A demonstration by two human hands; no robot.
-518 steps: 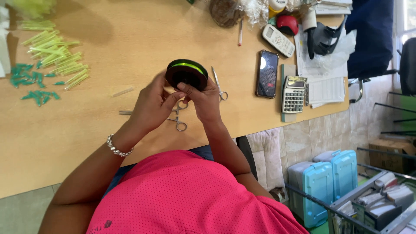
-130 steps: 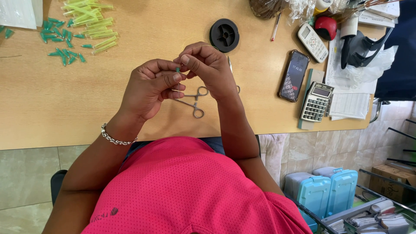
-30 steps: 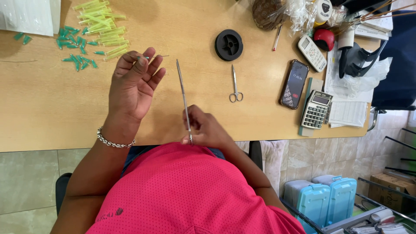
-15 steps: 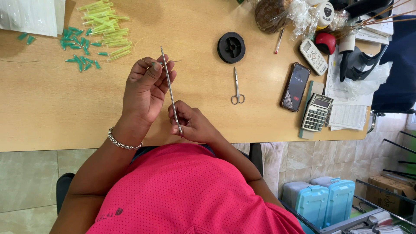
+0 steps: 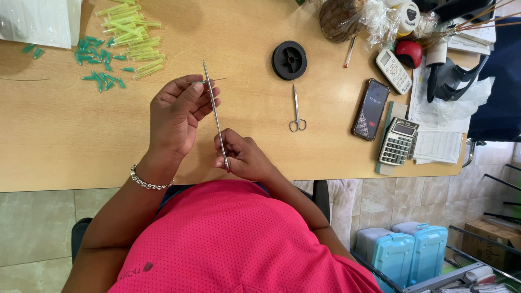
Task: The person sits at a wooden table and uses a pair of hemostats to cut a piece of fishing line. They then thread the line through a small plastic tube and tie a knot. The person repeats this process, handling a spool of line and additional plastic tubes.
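My left hand [image 5: 176,116], with a silver bracelet at the wrist, pinches a tiny green tip with a thin wire [image 5: 214,80] sticking out to the right of the fingertips. My right hand [image 5: 245,157] grips the lower end of a long thin metal rod [image 5: 215,114]. The rod slants up and to the left, crossing just in front of my left fingers. Both hands hover over the near edge of the wooden table [image 5: 65,146].
Small scissors [image 5: 296,111] and a black spool [image 5: 289,59] lie right of my hands. Further right are a phone [image 5: 370,109], a calculator [image 5: 398,142] and a remote [image 5: 393,70]. Yellow-green tubes [image 5: 133,35] and dark green tips [image 5: 97,59] are piled at the far left.
The rod has swung left until it crosses my left fingertips. My left hand has come slightly nearer to me, and my right hand has stayed near the table edge.
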